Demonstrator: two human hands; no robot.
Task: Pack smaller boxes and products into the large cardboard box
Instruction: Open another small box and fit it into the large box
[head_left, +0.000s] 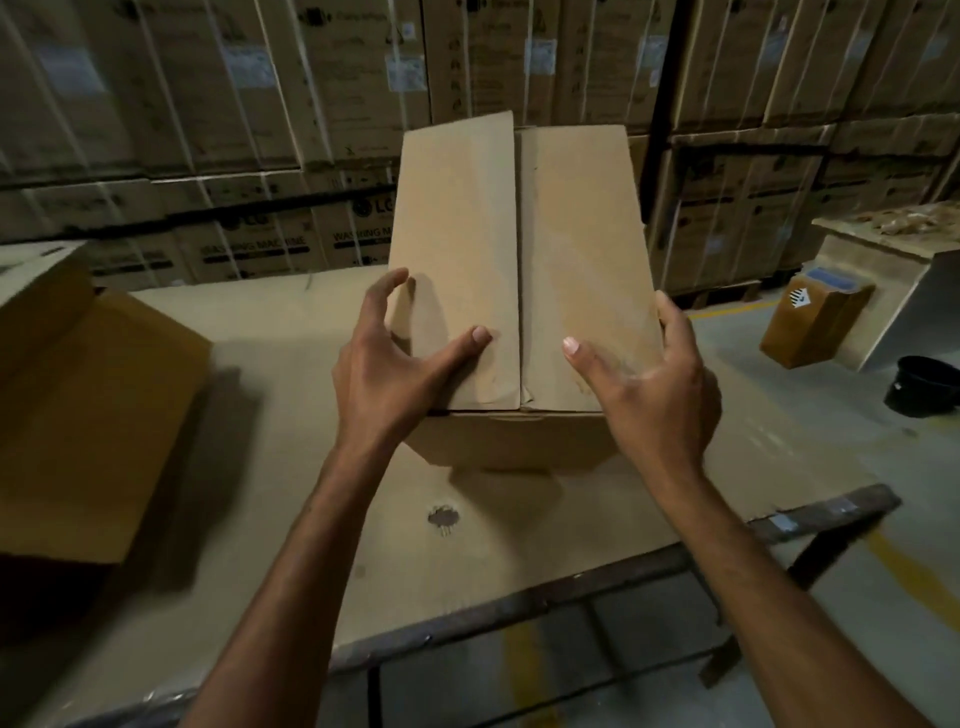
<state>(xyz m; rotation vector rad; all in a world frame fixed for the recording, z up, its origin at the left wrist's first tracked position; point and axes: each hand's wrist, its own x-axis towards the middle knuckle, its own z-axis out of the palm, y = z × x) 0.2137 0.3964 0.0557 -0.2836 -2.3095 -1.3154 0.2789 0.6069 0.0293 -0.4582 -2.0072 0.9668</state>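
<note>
Left hand (395, 358): spread wide, straight thumb laid on the near left flap, fingers arched at the left edge, contact there unclear. Right hand (660, 374): grips the right edge, thumb on top, fingertips hidden behind the wall. Plain brown cardboard box (519, 260): between both hands, flaps closed, unmarked, contents hidden, over the middle of the tan cardboard-covered worktable (311, 519); resting or lifted, cannot tell. Large tan cardboard box (78, 415): left, blurred, cut off by the frame. Small brown carton (815, 322): right, blue label and black-and-white sticker illegible. Black bucket (924, 384): partly cut off. Strapped stacked cartons (260, 156): behind, "LG" and "WASHING MACHINE" legible, other labels blurred.
</note>
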